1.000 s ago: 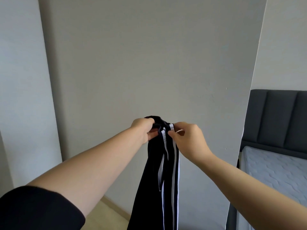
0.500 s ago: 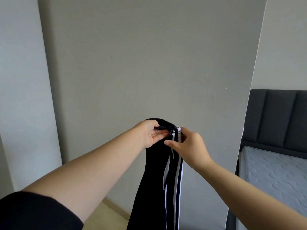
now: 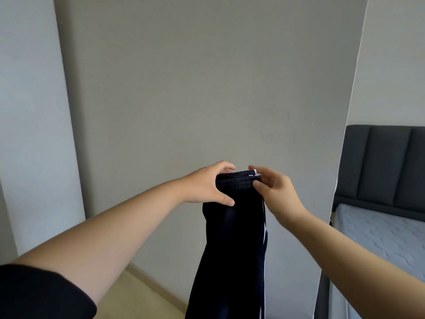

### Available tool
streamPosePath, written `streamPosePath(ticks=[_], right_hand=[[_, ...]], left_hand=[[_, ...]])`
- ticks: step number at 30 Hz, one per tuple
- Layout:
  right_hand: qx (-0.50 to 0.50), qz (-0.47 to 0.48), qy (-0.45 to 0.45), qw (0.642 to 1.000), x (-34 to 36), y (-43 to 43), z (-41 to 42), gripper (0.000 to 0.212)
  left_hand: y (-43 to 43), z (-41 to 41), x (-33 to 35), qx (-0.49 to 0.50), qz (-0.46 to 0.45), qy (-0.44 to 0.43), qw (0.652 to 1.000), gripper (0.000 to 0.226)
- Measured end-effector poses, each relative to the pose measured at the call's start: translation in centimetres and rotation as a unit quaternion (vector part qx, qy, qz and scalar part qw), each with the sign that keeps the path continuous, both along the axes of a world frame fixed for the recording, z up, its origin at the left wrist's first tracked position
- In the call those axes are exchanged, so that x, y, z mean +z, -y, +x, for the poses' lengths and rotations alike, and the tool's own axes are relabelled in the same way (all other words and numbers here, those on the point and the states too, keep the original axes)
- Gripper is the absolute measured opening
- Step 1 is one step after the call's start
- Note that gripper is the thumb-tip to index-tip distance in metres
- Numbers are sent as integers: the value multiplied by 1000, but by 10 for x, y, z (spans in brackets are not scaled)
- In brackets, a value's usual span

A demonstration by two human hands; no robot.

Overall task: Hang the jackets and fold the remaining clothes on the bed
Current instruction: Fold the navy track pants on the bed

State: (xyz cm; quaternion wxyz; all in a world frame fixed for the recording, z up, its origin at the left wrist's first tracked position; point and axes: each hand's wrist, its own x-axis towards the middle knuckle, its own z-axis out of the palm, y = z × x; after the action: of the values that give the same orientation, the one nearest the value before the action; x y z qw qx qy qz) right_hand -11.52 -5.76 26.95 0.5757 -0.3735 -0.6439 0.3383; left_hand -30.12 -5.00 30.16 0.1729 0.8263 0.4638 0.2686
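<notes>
Up in front of the big grey wall (image 3: 207, 88), a pair of dark pants (image 3: 230, 249) is held in the air. It is well away from the bed (image 3: 379, 238), which is seen at the right edge. The pants are let hang long and straight toward the floor (image 3: 138, 293), and the bottom ends are cut off from view. The left hand (image 3: 204, 185) is curled round one end of the stretchy waistband (image 3: 239, 180), with the thumb pressed on the front of the cloth. The right hand (image 3: 276, 192) is pinched on the other end, so both hands are full of pants. The two sides of the waistband seem to be laid together. For a neat fold, the top edges should be lined up first, and the thin white stripe (image 3: 264, 236) should be kept at the side. The legs should be let hang flat, with no twist, before the pants are laid on the bed. If the grip is let slip, the match could be lost.
</notes>
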Motion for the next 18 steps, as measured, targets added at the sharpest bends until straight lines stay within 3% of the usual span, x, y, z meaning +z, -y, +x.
streamPosePath(ticks=[2, 5, 6, 9, 13, 18], right_hand=[[4, 12, 26, 1000, 0, 2, -2, 37], [-14, 24, 35, 999, -1, 3, -3, 31], [-27, 26, 32, 999, -1, 3, -2, 24], [-34, 2, -5, 999, -1, 1, 2, 6], [69, -64, -44, 995, -2, -1, 8, 15], [51, -54, -40, 996, -3, -4, 9, 16]], left_hand=[[0, 5, 3, 9, 7, -28, 1000, 74], [0, 10, 7, 19, 18, -84, 996, 22], [0, 12, 6, 21, 17, -81, 996, 14], [-1, 13, 5, 39, 27, -33, 998, 18], [-1, 12, 5, 46, 52, -33, 997, 22], [3, 15, 7, 9, 41, -64, 997, 21]])
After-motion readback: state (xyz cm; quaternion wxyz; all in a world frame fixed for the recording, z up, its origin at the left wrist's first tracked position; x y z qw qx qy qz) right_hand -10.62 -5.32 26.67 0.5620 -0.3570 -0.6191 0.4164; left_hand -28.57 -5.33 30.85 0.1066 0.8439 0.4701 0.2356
